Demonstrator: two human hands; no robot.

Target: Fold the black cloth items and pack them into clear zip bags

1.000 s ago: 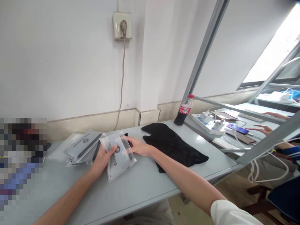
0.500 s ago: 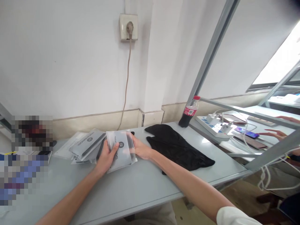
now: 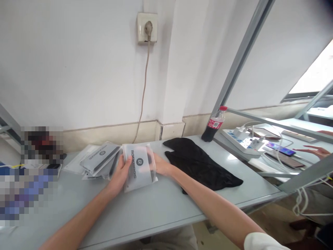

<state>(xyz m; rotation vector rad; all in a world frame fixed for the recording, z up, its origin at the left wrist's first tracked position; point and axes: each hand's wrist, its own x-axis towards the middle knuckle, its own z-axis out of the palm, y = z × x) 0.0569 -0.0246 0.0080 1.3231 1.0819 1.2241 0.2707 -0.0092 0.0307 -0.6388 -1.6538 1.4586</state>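
A translucent zip bag (image 3: 142, 173) printed ROCKBROS is held upright just above the table. My left hand (image 3: 121, 173) grips its left side, thumb on the front and fingers behind. At the zip edge on the right is my right hand (image 3: 161, 164); its fingers show faintly through the plastic, and I cannot tell if they are inside or behind. Something dark shows along that edge of the bag. Left of it lies a pile of similar flat bags (image 3: 101, 159) with dark contents. A black cloth item (image 3: 200, 166) lies spread to the right of my right hand.
A cola bottle (image 3: 213, 125) stands behind the black cloth, beside a grey metal frame post (image 3: 238, 66). Beyond the frame, a power strip (image 3: 240, 143), cables and phones (image 3: 282, 149) lie near another person's hand (image 3: 313, 151). A cord hangs from the wall socket (image 3: 147, 28).
The bag's printed front now faces me more squarely and looks flatter. My right fingers show farther across behind its plastic. The whole view has shifted slightly.
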